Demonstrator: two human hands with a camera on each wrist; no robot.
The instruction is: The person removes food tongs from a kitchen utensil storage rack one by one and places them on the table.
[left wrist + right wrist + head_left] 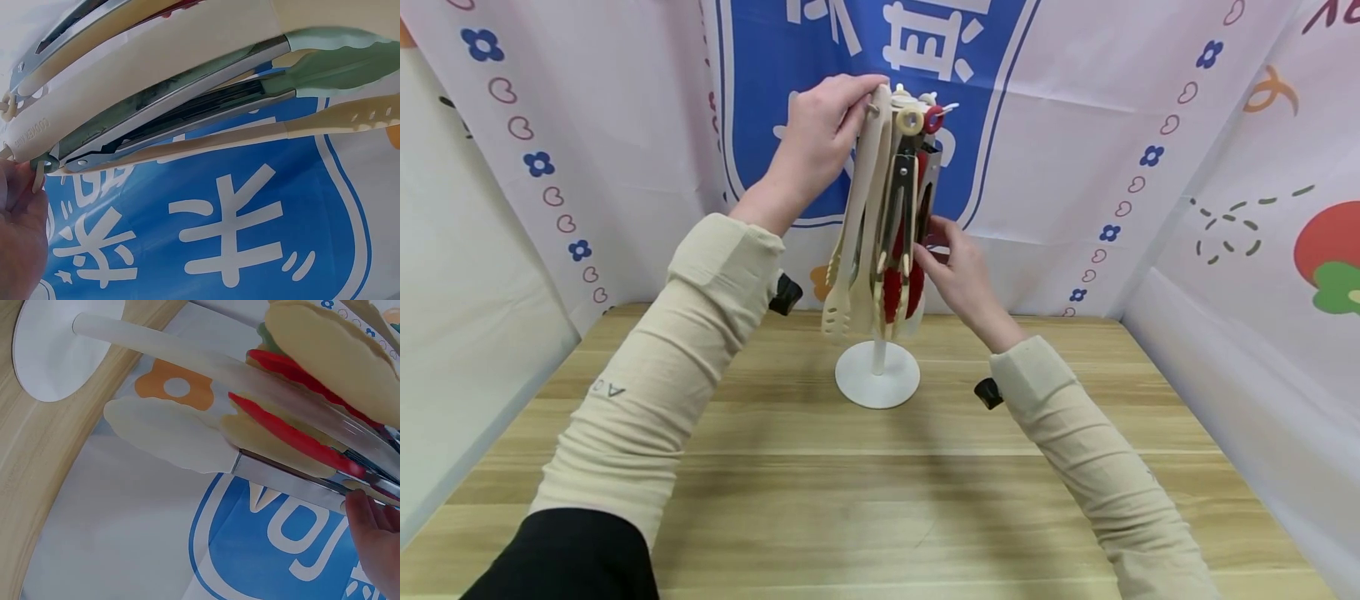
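Head: utensil stand (850, 379) twd back of table (880, 500); L hand (816, 125) pinches beige handle (865, 167) up top, R hand (961, 271) pinches steel tongs (935, 171) lower down.
L wrist: green-tipped tongs (350, 65) nr L hand, blue/wht cloth (156, 187) behind.
R wrist: steel tongs show wht tip (169, 434); stand's rnd base (50, 362) on table.

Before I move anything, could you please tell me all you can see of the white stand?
The white stand is upright on the wood-grain table, with a flat round base and a slender, smooth pole. It may be plastic or painted metal; I cannot tell which. Tongs hang around its upper part and hide much of it.
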